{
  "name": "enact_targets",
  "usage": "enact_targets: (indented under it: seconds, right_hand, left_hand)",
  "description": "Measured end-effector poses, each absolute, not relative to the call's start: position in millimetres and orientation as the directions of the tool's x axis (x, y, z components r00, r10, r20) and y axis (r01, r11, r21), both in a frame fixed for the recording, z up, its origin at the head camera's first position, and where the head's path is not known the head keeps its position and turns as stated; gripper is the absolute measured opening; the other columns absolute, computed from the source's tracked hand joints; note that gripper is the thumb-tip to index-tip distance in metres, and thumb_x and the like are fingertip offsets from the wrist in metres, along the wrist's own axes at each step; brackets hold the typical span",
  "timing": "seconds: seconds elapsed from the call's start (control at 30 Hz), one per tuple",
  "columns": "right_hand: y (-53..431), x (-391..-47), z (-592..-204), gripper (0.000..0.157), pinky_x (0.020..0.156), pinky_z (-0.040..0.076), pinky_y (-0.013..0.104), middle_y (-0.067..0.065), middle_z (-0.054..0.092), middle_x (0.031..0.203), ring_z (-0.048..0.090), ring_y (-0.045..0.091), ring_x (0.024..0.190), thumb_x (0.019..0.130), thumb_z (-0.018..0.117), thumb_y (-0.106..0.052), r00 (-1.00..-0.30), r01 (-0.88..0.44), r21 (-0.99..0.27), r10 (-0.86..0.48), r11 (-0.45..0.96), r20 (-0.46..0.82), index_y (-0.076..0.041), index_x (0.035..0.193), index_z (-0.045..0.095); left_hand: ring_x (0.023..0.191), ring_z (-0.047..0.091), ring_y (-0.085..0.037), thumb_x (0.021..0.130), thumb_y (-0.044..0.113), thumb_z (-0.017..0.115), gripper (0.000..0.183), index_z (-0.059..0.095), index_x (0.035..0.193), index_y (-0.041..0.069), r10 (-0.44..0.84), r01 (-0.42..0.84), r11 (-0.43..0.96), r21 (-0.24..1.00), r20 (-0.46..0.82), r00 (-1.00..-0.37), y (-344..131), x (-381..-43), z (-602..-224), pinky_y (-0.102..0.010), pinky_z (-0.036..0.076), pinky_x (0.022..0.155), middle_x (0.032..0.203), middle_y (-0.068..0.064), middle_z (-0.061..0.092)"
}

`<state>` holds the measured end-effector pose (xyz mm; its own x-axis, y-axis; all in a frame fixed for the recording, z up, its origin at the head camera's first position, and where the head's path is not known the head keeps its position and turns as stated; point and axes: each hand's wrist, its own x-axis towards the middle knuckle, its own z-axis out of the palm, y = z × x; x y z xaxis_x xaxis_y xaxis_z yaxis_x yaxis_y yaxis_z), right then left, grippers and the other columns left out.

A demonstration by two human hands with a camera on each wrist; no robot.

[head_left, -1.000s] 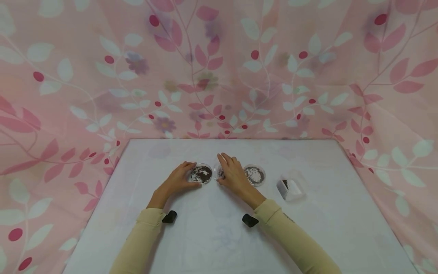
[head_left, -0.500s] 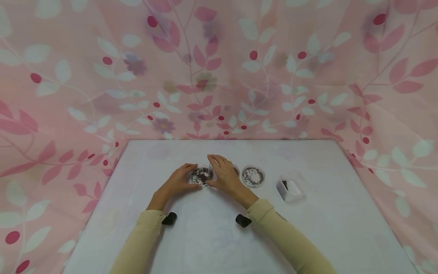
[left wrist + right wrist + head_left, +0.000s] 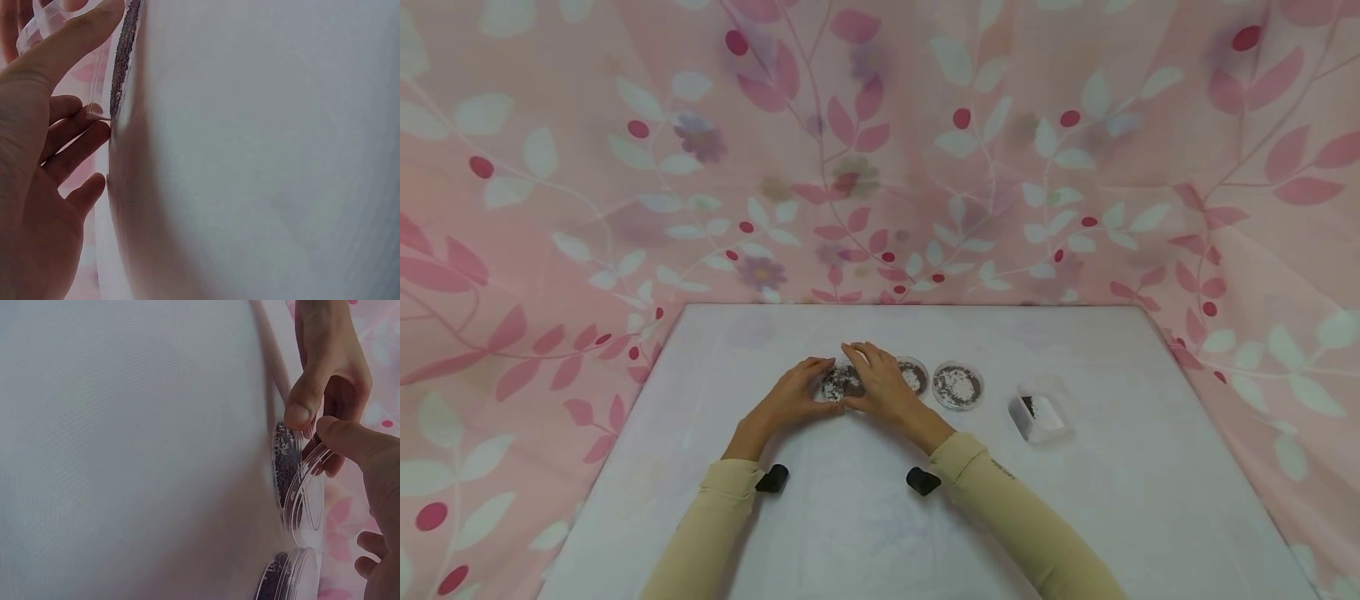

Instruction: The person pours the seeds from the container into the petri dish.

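My left hand (image 3: 792, 394) holds the leftmost petri dish (image 3: 830, 384), thumb and fingers round its sides. Dark soil-like material with white bits covers the dish's bottom. A clear round lid (image 3: 304, 467) leans tilted over this dish in the right wrist view, pinched by my right hand (image 3: 883, 389). In the left wrist view, the thumb (image 3: 75, 40) lies along the dish wall. To the right stand a middle petri dish (image 3: 913, 377), partly behind my right hand, and a third petri dish (image 3: 957, 385), both with dark and white contents.
A small clear plastic box (image 3: 1043, 421) with white and dark contents lies on the right of the white-covered table (image 3: 1112, 500). A pink floral cloth (image 3: 895, 167) hangs behind the table's far edge.
My right hand has moved left with the lid, from the middle dish to over the leftmost one. More of the middle dish shows now. My left hand stays round its dish.
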<state>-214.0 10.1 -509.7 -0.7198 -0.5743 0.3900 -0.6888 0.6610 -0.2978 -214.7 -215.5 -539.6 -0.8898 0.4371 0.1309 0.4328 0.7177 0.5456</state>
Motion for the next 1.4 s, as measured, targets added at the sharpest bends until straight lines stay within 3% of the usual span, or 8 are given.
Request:
enact_targets:
  seconds: [0.37, 0.63, 0.9, 1.4]
  right_hand:
    - [1.7, -219.5, -508.2, 0.088, 0.107, 0.043, 0.053, 0.008, 0.049, 0.146, 0.048, 0.028, 0.133, 0.076, 0.081, -0.049, -0.708, -0.705, -0.264, -0.629, 0.659, 0.322, -0.019, 0.149, 0.041]
    - [-3.6, -221.6, -505.4, 0.083, 0.105, 0.045, 0.051, 0.006, 0.05, 0.145, 0.047, 0.026, 0.134, 0.077, 0.078, -0.055, -0.714, -0.701, -0.271, -0.653, 0.66, 0.255, -0.017, 0.143, 0.045]
    - [-7.2, -224.6, -504.3, 0.076, 0.106, 0.046, 0.048, 0.009, 0.048, 0.148, 0.046, 0.029, 0.136, 0.08, 0.075, -0.054, -0.708, -0.703, -0.284, -0.682, 0.652, 0.185, -0.013, 0.14, 0.051]
    - [-13.0, -228.8, -511.5, 0.066, 0.108, 0.044, 0.047, 0.008, 0.051, 0.146, 0.048, 0.027, 0.135, 0.082, 0.073, -0.054, -0.712, -0.696, -0.263, -0.69, 0.668, 0.129, -0.017, 0.135, 0.058]
  left_hand:
    - [0.137, 0.046, -0.033, 0.074, 0.058, 0.078, 0.09, 0.048, 0.145, 0.012, 0.423, 0.407, 0.725, 0.556, 0.107, -0.9, -216.3, -212.7, -539.2, -0.054, 0.038, 0.112, 0.145, -0.01, 0.052]
    - [0.138, 0.044, -0.029, 0.075, 0.053, 0.081, 0.089, 0.046, 0.147, 0.015, 0.412, 0.407, 0.72, 0.562, 0.127, -0.902, -226.6, -212.8, -538.6, -0.052, 0.036, 0.114, 0.147, -0.007, 0.051]
    - [0.134, 0.047, -0.034, 0.074, 0.035, 0.086, 0.074, 0.059, 0.135, 0.004, 0.447, 0.458, 0.703, 0.544, 0.164, -0.879, -231.5, -216.4, -541.4, -0.054, 0.037, 0.112, 0.142, -0.013, 0.054]
    - [0.133, 0.049, -0.034, 0.074, 0.033, 0.087, 0.07, 0.061, 0.131, 0.002, 0.433, 0.443, 0.712, 0.544, 0.156, -0.888, -232.9, -215.5, -541.3, -0.052, 0.04, 0.111, 0.139, -0.012, 0.056]
